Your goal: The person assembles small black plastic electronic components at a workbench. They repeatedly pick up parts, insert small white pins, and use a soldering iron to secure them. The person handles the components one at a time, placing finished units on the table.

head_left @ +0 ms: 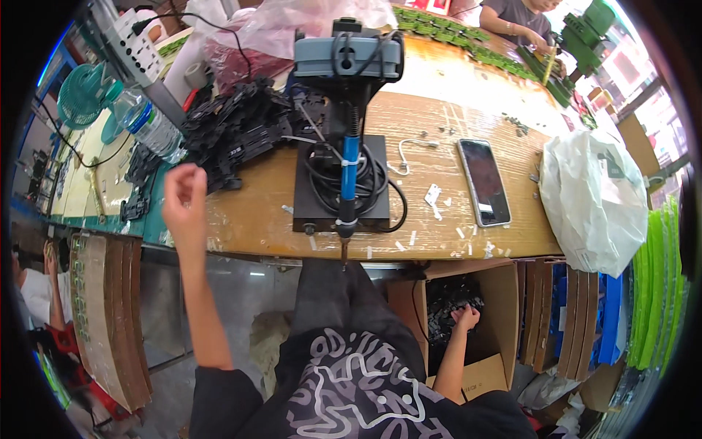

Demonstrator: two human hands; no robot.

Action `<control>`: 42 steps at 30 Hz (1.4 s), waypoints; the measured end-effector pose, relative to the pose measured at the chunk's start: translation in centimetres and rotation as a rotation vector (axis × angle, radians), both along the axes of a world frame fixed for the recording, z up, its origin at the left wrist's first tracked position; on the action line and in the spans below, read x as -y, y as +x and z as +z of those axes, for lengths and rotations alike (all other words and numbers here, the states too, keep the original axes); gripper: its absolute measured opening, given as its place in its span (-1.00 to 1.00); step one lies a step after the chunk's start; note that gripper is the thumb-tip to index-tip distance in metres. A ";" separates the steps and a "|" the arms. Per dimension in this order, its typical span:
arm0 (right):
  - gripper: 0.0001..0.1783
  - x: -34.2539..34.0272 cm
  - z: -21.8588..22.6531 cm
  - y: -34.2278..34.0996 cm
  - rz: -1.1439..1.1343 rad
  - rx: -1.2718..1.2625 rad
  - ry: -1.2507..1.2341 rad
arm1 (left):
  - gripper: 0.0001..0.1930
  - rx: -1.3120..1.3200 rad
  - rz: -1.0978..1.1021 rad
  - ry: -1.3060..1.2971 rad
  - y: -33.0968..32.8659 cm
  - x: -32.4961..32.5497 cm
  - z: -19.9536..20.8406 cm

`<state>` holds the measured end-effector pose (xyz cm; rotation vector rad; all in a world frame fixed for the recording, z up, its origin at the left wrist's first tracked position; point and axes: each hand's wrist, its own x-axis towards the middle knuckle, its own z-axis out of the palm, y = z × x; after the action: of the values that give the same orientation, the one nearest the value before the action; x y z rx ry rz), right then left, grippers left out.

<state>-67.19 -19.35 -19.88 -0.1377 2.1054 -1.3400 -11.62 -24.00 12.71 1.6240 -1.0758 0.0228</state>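
Observation:
My left hand (186, 199) is raised over the table's front left part, beside a heap of black plastic parts (245, 135). Its fingers are loosely bent, and nothing shows in them. Low on the right, my right hand (466, 317) is at an open cardboard box (491, 373) holding many small black pieces (447, 304). The fingers of that hand are drawn together; whatever they may grip is too small to make out. Between my arms stands a screwdriver (350, 175) with a blue sleeve, hanging tip down from a black and grey stand (348, 58).
A coiled black cable (322, 183) lies on the stand's base. Rightward are a phone (484, 183), a white cable (404, 157) and a white plastic bag (592, 197). A water bottle (150, 124) and green fan (84, 95) stand left. Across the table, another person (515, 22) works near a green machine (585, 44).

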 end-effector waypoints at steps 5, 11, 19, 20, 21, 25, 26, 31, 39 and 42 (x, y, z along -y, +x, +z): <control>-0.67 -1.1 -0.4 -4.4 -0.119 0.088 0.014 | -0.77 0.517 0.024 0.015 3.7 6.2 3.3; -0.65 4.3 15.9 2.5 -0.058 -0.326 -0.546 | -0.62 0.602 -0.069 0.329 9.2 11.0 1.9; -0.82 13.8 31.7 10.5 0.498 -0.651 -0.972 | -0.56 0.426 -0.085 0.566 10.4 13.2 0.9; -0.82 16.0 31.9 10.7 0.544 -0.625 -0.956 | -0.58 0.457 -0.099 0.552 10.5 13.2 1.1; -0.82 18.6 32.2 10.7 0.591 -0.594 -0.943 | -0.60 0.491 -0.109 0.539 10.8 13.1 1.4; -0.72 29.8 30.3 7.7 0.779 -1.206 -0.610 | -0.65 0.601 -0.081 0.319 10.9 12.7 1.9; -0.74 31.4 30.1 8.1 0.765 -1.289 -0.519 | -0.66 0.660 -0.030 0.267 10.9 11.7 2.4; -0.80 34.9 29.9 7.5 0.854 -1.717 -0.029 | -0.63 0.096 -0.155 0.081 5.9 5.9 4.6; -0.74 35.9 29.2 6.6 0.969 -1.671 0.041 | -0.47 -1.329 -0.728 -0.095 -3.6 -6.4 3.2; -0.72 35.4 29.5 7.3 0.929 -1.575 -0.036 | -0.39 -1.623 -0.792 -0.111 -7.0 -8.8 1.0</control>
<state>-59.92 -54.71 9.57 -2.4554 2.3447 -0.5576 -18.59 -15.25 13.71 0.5528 -0.2728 -1.4486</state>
